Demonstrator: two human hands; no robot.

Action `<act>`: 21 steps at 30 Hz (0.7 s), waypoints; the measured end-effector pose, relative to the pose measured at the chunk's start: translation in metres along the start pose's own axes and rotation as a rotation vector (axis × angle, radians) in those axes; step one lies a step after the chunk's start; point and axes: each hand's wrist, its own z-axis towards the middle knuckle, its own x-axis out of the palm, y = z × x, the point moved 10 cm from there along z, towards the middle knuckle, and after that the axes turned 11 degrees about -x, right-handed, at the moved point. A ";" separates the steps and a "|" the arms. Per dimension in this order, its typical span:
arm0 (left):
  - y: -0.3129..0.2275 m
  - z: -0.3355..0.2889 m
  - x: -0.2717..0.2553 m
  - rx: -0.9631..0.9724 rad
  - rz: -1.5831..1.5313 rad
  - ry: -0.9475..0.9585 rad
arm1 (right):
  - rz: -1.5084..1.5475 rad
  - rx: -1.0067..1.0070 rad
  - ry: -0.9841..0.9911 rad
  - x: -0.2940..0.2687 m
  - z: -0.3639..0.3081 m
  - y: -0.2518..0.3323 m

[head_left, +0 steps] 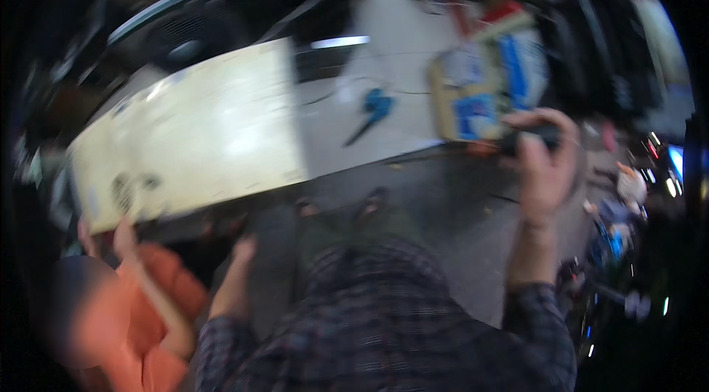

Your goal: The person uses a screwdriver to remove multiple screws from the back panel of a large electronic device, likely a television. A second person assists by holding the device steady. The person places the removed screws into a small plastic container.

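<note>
My right hand is raised at the right, fingers curled round a small dark rounded object; blur hides its kind. Just beyond it stands a cardboard box with blue-and-white packets in and around it. My left hand hangs low beside my body, near the front edge of a large cream-coloured panel; its fingers are smeared by motion. Between the panel and the box, scissors with blue handles lie on a white tabletop, their dark blades pointing toward me.
A person in an orange top sits close at my left, hands at the panel's near corner. Behind the panel is a dark machine or fan-like housing. Dark bags or cloth pile up at the far right. A thin cable crosses the tabletop.
</note>
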 end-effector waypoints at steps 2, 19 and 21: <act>0.002 -0.039 -0.039 -0.118 -0.495 -0.099 | 0.085 0.025 0.023 -0.014 -0.024 -0.019; -0.479 -0.243 0.072 0.519 -0.518 0.297 | -0.187 -0.223 -0.739 -0.402 -0.214 -0.095; -0.479 -0.239 0.086 0.497 -0.510 0.314 | -0.226 -0.236 -0.679 -0.410 -0.202 -0.100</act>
